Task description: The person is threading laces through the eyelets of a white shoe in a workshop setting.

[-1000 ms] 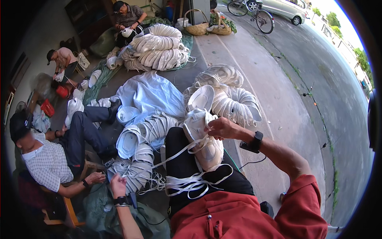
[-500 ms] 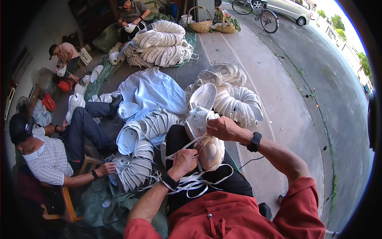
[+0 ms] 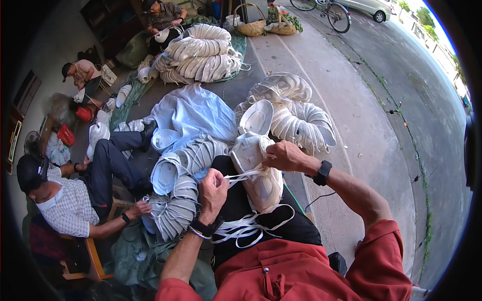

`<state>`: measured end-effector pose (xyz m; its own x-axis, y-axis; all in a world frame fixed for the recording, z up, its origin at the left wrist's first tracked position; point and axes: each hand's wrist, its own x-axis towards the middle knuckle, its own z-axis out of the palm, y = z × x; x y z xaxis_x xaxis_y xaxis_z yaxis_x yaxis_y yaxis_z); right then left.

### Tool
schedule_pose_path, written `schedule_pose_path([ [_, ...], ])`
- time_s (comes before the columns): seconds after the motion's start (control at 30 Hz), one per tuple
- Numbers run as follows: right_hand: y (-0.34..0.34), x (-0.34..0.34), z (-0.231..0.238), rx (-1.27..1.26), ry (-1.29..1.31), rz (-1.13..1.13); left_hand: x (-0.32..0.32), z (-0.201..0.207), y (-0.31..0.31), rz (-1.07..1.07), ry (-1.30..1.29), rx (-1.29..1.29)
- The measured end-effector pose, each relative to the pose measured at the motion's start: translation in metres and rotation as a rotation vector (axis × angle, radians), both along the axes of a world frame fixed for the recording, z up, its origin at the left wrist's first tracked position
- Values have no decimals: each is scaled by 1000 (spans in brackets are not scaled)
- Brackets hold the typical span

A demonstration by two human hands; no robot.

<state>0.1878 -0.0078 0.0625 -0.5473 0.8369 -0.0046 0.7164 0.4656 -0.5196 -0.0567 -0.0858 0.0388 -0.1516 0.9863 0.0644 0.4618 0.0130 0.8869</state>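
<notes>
Your left hand (image 3: 213,194) has its fingers pinched on a white lace (image 3: 241,176), drawn taut leftward from the white shoe (image 3: 265,193) lying across your dark-trousered thigh. Your right hand (image 3: 287,157) is at the shoe's right side by the lacing, fingers curled; cannot tell whether they grip lace or upper. Loose laces (image 3: 243,228) lie in your lap; nested shoes (image 3: 175,213) curve to the left, near a pale blue cloth (image 3: 196,113).

Shoe (image 3: 265,189) off-wht; laces (image 3: 246,223) wht; trousers (image 3: 299,227) blk; co-worker's shirt (image 3: 73,213) wht, chkd.
</notes>
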Motion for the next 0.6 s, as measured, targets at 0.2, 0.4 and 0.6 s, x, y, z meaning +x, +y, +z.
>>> schedule_pose_path([
  [0.2,8,8,-2,-7,49,30,13,4,-2,-31,-203,158],
  [0.4,6,25,1,-528,515,-154,14,14,-3,-129,-416,-91],
  [0.6,8,42,4,-577,568,-257,6,6,9,-475,-165,-338],
])
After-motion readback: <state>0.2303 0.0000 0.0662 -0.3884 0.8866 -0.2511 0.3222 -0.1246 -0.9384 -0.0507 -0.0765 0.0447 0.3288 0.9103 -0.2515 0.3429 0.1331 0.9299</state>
